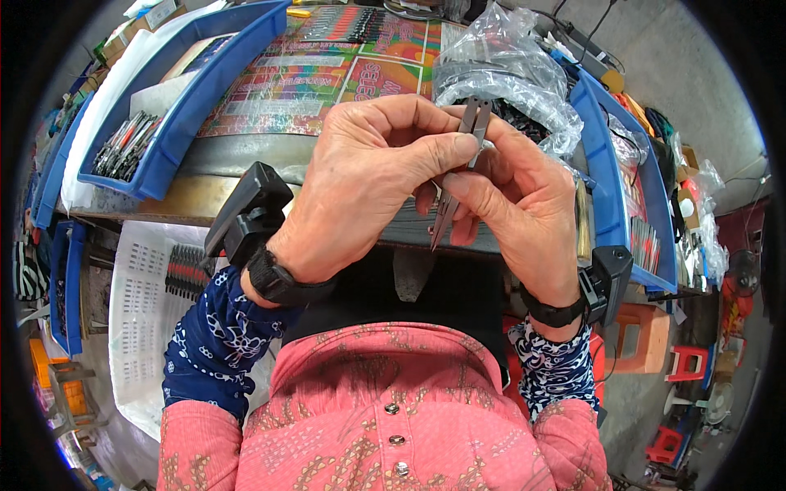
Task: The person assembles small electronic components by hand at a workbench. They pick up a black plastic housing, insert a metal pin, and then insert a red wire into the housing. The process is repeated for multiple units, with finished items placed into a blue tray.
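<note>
A slim, dark grey metal piece [443, 218] slants between both hands above the bench's near edge, two flat prongs up top, its lower end narrowing to a point. The left hand [364, 168] and right hand [524, 200] pinch it, fingers hiding its middle. Beyond lies a clear plastic bag [503, 69]; blue trays [184, 135] flank the bench [254, 154].

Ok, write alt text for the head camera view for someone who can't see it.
A person's left hand and right hand pinch a slim, dark, pointed piece at a workbench. Blue trays flank them, crumpled clear plastic lies beyond, and a white basket shows at lower left.
</note>
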Available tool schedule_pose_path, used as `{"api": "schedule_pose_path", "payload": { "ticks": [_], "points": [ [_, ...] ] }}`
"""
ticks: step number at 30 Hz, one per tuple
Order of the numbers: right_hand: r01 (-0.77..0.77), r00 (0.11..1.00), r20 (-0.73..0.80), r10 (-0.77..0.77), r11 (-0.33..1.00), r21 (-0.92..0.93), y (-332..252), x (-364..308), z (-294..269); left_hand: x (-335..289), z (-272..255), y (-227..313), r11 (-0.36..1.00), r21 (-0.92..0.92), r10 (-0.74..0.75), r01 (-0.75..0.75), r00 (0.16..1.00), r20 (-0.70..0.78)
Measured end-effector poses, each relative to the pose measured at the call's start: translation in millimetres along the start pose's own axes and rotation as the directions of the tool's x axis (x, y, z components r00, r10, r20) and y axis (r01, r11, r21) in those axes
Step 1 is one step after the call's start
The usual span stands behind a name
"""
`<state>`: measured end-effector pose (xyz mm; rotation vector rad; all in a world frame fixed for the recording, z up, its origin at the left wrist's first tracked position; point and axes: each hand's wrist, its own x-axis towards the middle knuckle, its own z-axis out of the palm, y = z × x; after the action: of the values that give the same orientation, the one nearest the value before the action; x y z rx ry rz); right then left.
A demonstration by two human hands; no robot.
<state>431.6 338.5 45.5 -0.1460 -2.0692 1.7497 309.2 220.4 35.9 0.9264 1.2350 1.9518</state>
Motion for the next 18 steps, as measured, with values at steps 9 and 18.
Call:
{"api": "schedule_pose_path", "payload": {
  "ticks": [9,18],
  "points": [
    [0.026,1.0,-0.007,-0.026,0.999,0.032,3.1,17.0,-4.6,14.9,-4.5,5.5,0.997,0.063,0.032,-0.034,0.999,0.024],
    [0.045,0.999,0.016,-0.046,0.998,0.049,6.8,27.5,-9.2,26.7,-7.1,3.6,0.995,0.065,0.069,-0.071,0.997,0.045]
  ]
}}
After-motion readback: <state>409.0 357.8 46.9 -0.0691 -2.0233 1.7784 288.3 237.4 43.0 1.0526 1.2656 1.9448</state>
